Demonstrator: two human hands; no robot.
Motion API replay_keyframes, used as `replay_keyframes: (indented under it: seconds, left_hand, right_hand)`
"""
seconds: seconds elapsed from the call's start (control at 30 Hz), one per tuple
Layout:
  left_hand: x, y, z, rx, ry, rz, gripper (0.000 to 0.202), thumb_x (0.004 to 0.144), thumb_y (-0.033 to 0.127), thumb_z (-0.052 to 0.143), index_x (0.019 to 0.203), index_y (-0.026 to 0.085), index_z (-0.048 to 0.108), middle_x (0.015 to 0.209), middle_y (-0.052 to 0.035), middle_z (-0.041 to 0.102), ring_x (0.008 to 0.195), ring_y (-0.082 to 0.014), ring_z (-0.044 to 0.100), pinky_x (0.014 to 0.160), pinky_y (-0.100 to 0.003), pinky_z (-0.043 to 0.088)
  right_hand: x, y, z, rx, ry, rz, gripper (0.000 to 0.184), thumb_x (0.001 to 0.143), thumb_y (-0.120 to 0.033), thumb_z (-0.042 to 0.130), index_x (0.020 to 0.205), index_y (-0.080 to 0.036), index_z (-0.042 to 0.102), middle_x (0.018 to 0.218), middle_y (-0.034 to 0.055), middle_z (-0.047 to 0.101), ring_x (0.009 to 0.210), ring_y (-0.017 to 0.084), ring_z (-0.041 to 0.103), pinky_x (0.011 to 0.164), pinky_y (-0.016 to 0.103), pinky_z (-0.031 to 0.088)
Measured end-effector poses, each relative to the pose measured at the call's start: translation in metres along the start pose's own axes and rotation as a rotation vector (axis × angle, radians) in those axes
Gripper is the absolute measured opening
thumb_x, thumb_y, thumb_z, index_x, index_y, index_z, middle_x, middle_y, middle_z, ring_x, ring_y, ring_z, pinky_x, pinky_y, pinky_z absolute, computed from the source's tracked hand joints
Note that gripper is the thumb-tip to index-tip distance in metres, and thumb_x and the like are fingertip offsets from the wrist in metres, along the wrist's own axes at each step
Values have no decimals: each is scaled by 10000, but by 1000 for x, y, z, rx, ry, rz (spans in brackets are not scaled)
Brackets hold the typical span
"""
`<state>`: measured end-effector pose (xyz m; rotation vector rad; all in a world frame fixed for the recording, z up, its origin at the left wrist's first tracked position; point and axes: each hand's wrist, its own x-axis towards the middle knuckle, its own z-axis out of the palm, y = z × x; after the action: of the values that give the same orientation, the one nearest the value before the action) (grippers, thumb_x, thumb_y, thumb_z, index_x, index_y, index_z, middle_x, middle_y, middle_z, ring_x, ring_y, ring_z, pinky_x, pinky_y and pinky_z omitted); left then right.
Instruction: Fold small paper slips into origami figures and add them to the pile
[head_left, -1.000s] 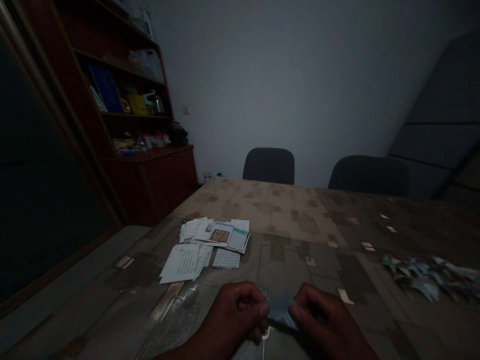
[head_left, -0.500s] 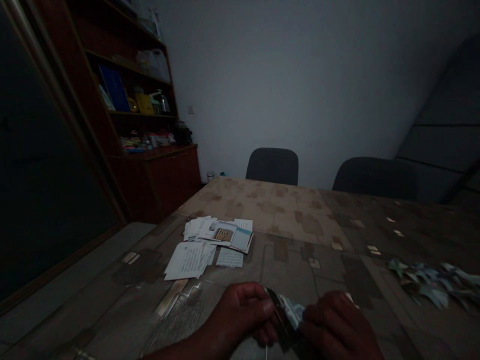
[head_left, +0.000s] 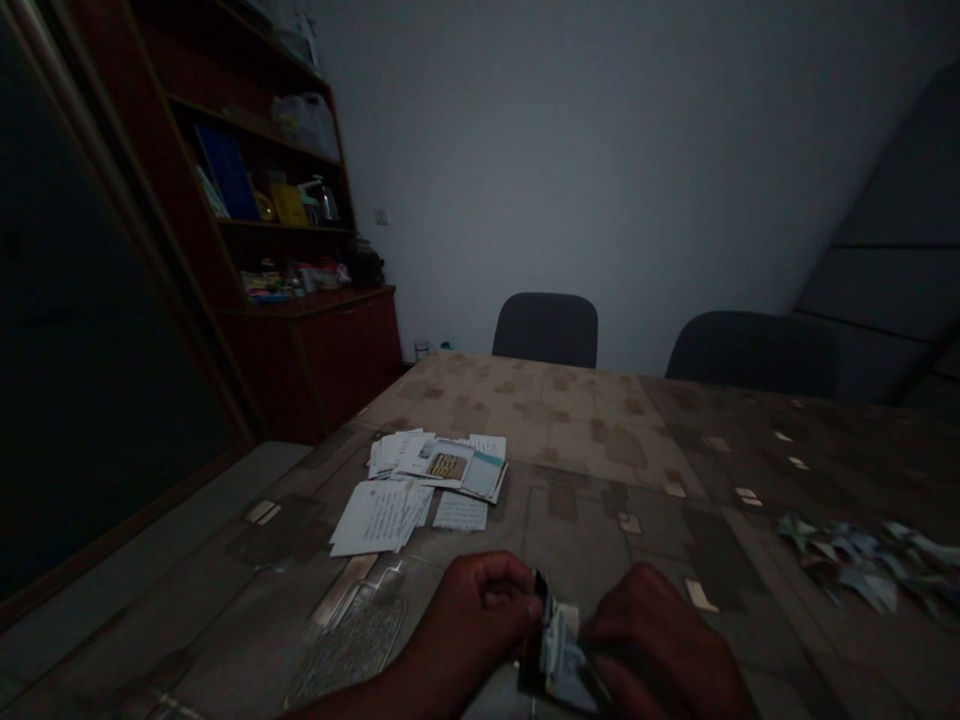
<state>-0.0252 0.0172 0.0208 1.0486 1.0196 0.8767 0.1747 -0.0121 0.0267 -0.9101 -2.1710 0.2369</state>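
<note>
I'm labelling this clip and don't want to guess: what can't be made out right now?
All in the head view:
- Right hand: its exact grip, lost in blur.
- Held piece: its right part, covered by the right hand.
- White sheets: their wording, too small and dim.
- Heaped pieces: their number, lost in dimness and overlap.
- Middle chair: its lower part, behind the table.

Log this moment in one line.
left hand: pinching folded paper | right hand: at right edge | table: white sheets left, creased pieces right

Cannot see the whole paper [head_left: 566,662] behind the blurred right hand [head_left: 660,640]. Cannot read the cards [head_left: 373,518], printed too small.
</note>
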Motion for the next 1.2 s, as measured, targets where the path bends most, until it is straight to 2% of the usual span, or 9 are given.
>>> replay_keyframes:
  seconds: [0.07, 0.13, 0.33, 0.57, 0.63, 0.7, 0.8, 0.97, 1.2]
  left_hand:
    - [-3, 7, 1, 86, 28, 20, 79, 593, 172, 681, 628, 147, 614, 503, 70, 494, 485, -81, 422, 493, -209, 310]
    - [-6, 12, 3, 124, 4, 20, 49, 598, 173, 658, 627, 146, 629, 510, 63, 495, 503, -90, 421, 504, -219, 305]
    - [-6, 10, 4, 106, -28, 40, 128, 613, 238, 701, 674, 138, 651, 556, 38, 521, 544, -108, 447, 540, -234, 319]
    - [-4, 5, 0, 6, -85, 93, 350, 738, 483, 695, 745, 135, 658, 644, 7, 575, 609, -126, 494, 599, -245, 372]
    - [-3, 3, -1, -7, -102, 82, 398, 688, 510, 733, 790, 133, 657, 670, 0, 589, 621, -131, 504, 600, -244, 375]
    - [-3, 0, -2, 9, -104, 55, 411, 601, 461, 798, 794, 135, 639, 653, 9, 586, 599, -125, 491, 571, -233, 352]
    - [-5, -1, 0, 83, -73, 35, 277, 616, 352, 757, 707, 147, 596, 571, 40, 525, 544, -105, 425, 524, -222, 288]
    - [-10, 8, 3, 266, -48, -6, 81, 611, 212, 638, 637, 162, 579, 518, 71, 437, 501, -98, 347, 492, -228, 225]
    - [-4, 10, -4, 265, -10, 112, 89, 669, 241, 615, 643, 161, 585, 553, 64, 463, 549, -112, 405, 534, -229, 294]
  right_hand:
    - [3, -2, 1, 170, -36, 356, 137, 875, -273, 537, 809, -203, 634, 721, 23, 647, 665, 174, 601, 600, 271, 431]
    - [4, -3, 6, 363, -102, 577, 210, 836, -357, 553, 721, -192, 615, 620, -8, 582, 585, 151, 535, 547, 247, 394]
    - [-1, -1, 24, 659, -191, 793, 277, 745, -428, 645, 669, -192, 521, 549, -63, 427, 521, 106, 380, 501, 218, 282]
    - [-6, 0, 30, 826, -180, 813, 408, 735, -563, 658, 689, -209, 462, 540, -49, 514, 477, 97, 418, 479, 204, 293]
    - [-7, 0, 32, 852, -165, 843, 420, 754, -587, 636, 710, -215, 447, 546, -26, 586, 451, 95, 437, 471, 202, 303]
    - [-9, 0, 34, 843, -184, 850, 422, 758, -602, 627, 737, -213, 466, 578, 0, 637, 448, 99, 450, 468, 203, 309]
    - [-9, 1, 33, 786, -172, 789, 422, 759, -610, 612, 763, -199, 516, 625, 17, 648, 502, 118, 483, 501, 220, 325]
    - [-2, 2, 17, 611, -136, 760, 269, 818, -453, 568, 731, -201, 534, 596, -29, 505, 567, 138, 439, 528, 240, 302]
    - [-2, 1, 15, 566, -192, 759, 253, 778, -393, 559, 624, -203, 494, 565, -40, 430, 558, 131, 395, 522, 246, 265]
